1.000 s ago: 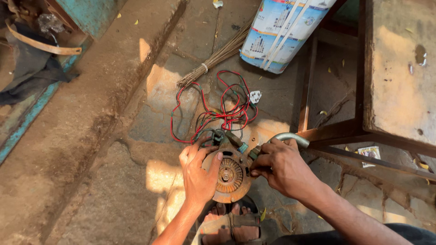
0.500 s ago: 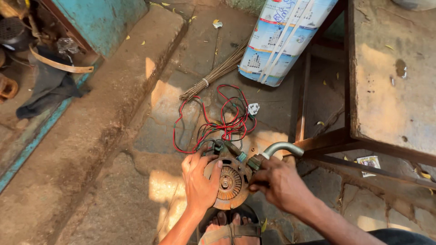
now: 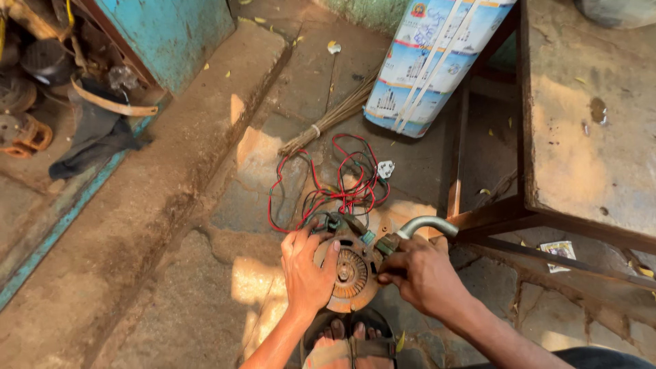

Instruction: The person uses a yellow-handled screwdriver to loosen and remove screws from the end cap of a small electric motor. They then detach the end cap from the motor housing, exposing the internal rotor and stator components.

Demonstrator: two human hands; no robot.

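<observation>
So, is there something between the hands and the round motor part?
Nothing visible. The left hand lies directly on the rusty round motor part, and the right hand touches its right edge beside the bent metal pipe.

Left hand (image 3: 309, 272) now spread wider over the round rusty motor (image 3: 350, 272), thumb nearer its finned centre, right hand (image 3: 418, 272) fingertips now pinching at the motor's edge, closer to the left fingers.

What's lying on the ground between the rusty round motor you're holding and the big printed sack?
In the head view, a tangle of red and black wires with a white plug lies between the rusty round motor and the printed sack.
</observation>
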